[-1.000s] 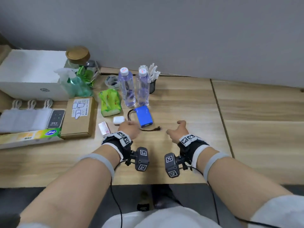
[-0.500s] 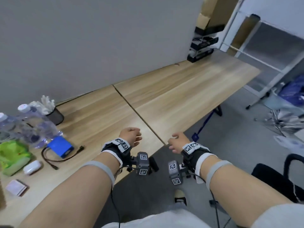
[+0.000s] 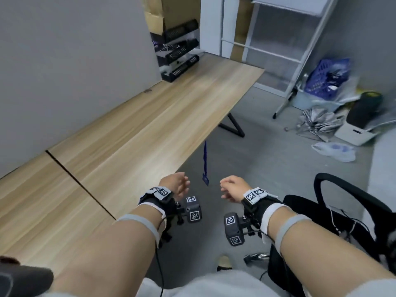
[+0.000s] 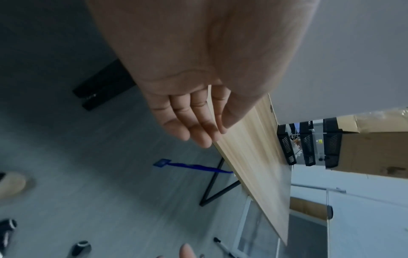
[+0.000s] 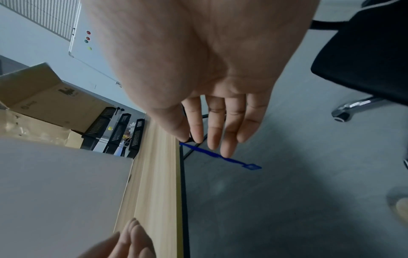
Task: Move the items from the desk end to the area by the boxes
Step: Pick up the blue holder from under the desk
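Both hands are empty, with relaxed, nearly straight fingers. My left hand (image 3: pixel 177 185) (image 4: pixel 194 129) hovers at the front edge of the long wooden desk (image 3: pixel 150 116). My right hand (image 3: pixel 232 188) (image 5: pixel 220 129) hangs over the grey floor just right of that edge. At the desk's far end stand stacked black slotted trays (image 3: pixel 177 54) (image 4: pixel 309 144) (image 5: pixel 119 132) with cardboard boxes (image 3: pixel 171 11) (image 5: pixel 44 97) above them. The bottles and small items seen earlier are out of view to the left.
A black office chair (image 3: pixel 334 213) stands close on my right. A blue strap with a tag (image 3: pixel 205 166) hangs from the desk edge. On the floor at the right lie a folded umbrella (image 3: pixel 319 121), a blue basket (image 3: pixel 327 76) and a white bin (image 3: pixel 355 131).
The view has swung right from the cluttered desk end to the bare far stretch of desk. Both empty hands moved with it, off the desk top and over its front edge.
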Action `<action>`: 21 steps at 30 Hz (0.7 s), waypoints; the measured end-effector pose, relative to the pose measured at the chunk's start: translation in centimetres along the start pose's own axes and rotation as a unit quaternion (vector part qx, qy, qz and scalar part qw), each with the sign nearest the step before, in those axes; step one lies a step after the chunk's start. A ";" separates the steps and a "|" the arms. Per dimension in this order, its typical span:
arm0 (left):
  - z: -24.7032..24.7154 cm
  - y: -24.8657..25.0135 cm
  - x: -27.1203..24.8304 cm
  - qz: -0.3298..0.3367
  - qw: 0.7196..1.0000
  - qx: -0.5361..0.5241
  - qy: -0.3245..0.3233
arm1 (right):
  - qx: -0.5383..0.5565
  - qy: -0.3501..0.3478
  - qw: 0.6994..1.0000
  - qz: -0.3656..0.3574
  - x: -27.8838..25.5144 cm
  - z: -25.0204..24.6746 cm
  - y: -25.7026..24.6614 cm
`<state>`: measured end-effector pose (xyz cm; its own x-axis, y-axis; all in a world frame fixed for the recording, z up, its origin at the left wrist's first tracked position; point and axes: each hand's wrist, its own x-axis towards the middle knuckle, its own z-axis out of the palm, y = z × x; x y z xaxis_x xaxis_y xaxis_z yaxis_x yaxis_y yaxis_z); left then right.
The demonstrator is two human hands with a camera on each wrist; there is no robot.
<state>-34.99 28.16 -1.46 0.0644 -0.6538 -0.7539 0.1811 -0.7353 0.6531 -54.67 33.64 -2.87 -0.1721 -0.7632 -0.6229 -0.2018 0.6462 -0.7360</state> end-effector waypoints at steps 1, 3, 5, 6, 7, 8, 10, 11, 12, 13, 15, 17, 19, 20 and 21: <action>1.1 0.1 0.5 0.000 1.000 -0.010 0.000 | -0.006 0.000 1.000 -0.002 0.8 -1.4 -0.4; 2.3 0.5 1.3 -0.004 1.000 -0.027 0.008 | -0.014 -0.007 1.000 -0.007 2.4 -3.2 -1.3; 2.9 0.9 2.5 -0.008 0.999 -0.041 0.024 | -0.009 -0.018 1.000 -0.010 4.0 -4.1 -2.2; 3.1 1.1 3.3 -0.011 0.998 -0.051 0.030 | -0.007 -0.026 1.000 -0.007 4.9 -4.3 -2.6; 3.3 1.3 4.1 -0.015 0.997 -0.061 0.034 | -0.006 -0.033 0.999 -0.003 5.9 -4.3 -2.9; 3.6 1.5 4.7 -0.021 0.997 -0.071 0.036 | -0.005 -0.040 0.999 0.001 6.8 -4.3 -3.2; 4.3 1.7 6.4 -0.028 0.994 -0.098 0.037 | -0.008 -0.055 0.998 0.015 8.9 -4.1 -4.0; 4.7 1.8 7.3 -0.031 0.992 -0.115 0.032 | -0.010 -0.061 0.998 0.022 10.0 -4.0 -4.4; 5.2 1.9 8.3 -0.036 0.991 -0.127 0.026 | -0.012 -0.066 0.997 0.031 11.2 -3.9 -5.0; 5.7 2.0 9.3 -0.043 0.989 -0.140 0.022 | -0.015 -0.072 0.997 0.038 12.5 -3.8 -5.7; 6.9 2.1 11.3 -0.067 0.983 -0.171 0.017 | -0.023 -0.085 0.995 0.050 15.1 -3.4 -7.1; 8.0 2.7 13.1 -0.091 0.973 -0.212 0.005 | -0.033 -0.096 0.993 0.063 17.9 -3.0 -8.4; 8.9 3.6 14.6 -0.105 0.961 -0.257 -0.011 | -0.051 -0.111 0.990 0.075 20.6 -2.7 -9.5; 9.3 3.9 15.3 -0.113 0.953 -0.281 -0.016 | -0.058 -0.118 0.988 0.085 21.7 -2.6 -10.1; 9.6 4.1 16.0 -0.121 0.943 -0.309 -0.021 | -0.058 -0.124 0.986 0.093 22.8 -2.5 -10.5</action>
<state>-42.64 12.90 -10.16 -0.0887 -0.4958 -0.8639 0.7236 -0.6280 0.2862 -58.91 9.41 -8.65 0.0210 -0.5986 -0.8008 -0.2995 0.7604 -0.5763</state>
